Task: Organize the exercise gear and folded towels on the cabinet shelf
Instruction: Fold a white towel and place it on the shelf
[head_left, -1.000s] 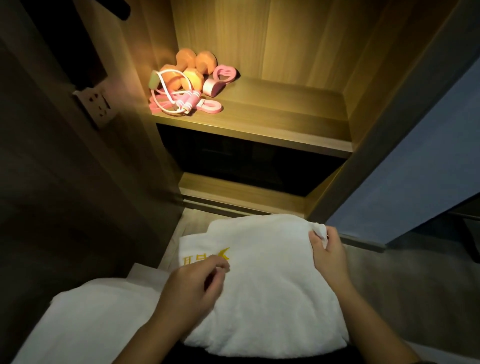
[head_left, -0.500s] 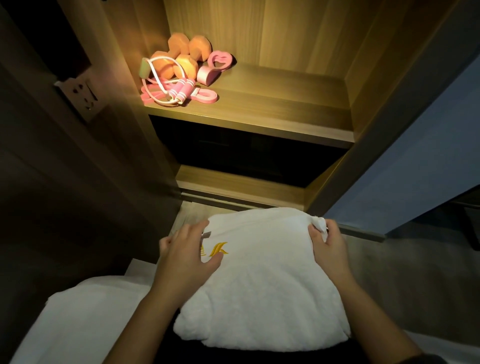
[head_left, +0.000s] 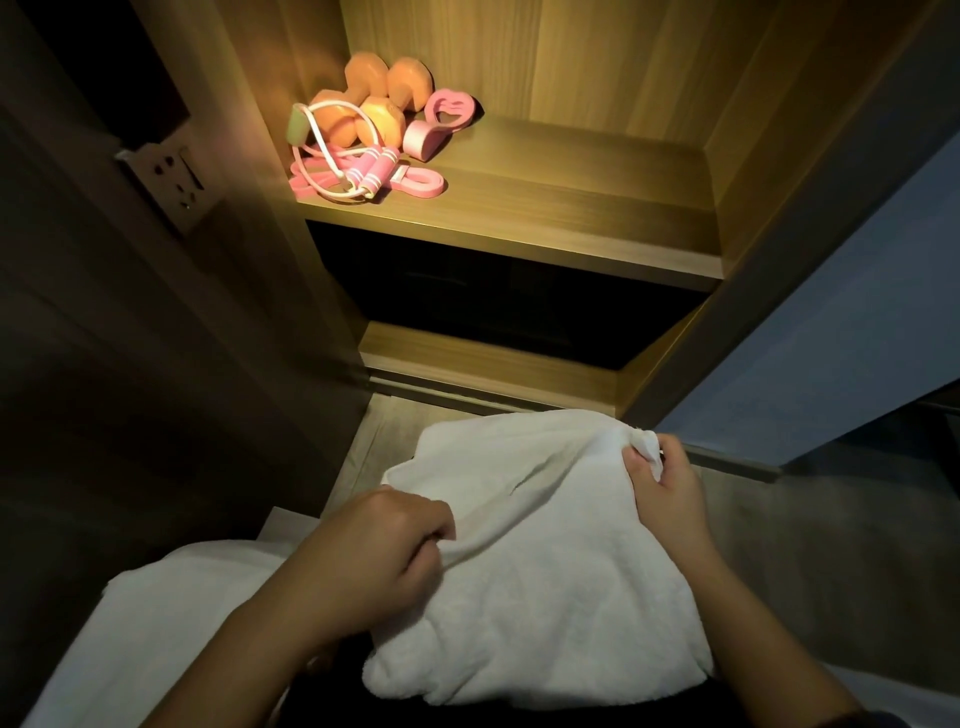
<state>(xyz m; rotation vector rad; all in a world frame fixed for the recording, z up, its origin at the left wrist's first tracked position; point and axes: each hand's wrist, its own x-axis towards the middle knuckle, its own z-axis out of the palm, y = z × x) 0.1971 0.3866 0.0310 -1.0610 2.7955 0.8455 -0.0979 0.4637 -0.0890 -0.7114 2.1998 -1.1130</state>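
A white towel (head_left: 545, 571) lies across my lap below the cabinet. My left hand (head_left: 374, 561) pinches a fold at its left edge. My right hand (head_left: 665, 488) grips its far right corner. On the lit wooden shelf (head_left: 571, 208), at the left end, sit orange dumbbells (head_left: 379, 104), a pink-handled jump rope (head_left: 358, 171), a pink resistance band (head_left: 421, 182) and a pink grip ring (head_left: 441, 122).
A second white towel (head_left: 156, 623) lies at my lower left. A wall socket (head_left: 171, 182) sits on the dark panel left of the cabinet. A blue-grey open door (head_left: 831, 338) stands at the right. A dark lower compartment (head_left: 493, 301) is under the shelf.
My left hand has gone from flat on the towel's yellow logo to pinching a fold, which now hides the logo. My right hand keeps its corner.
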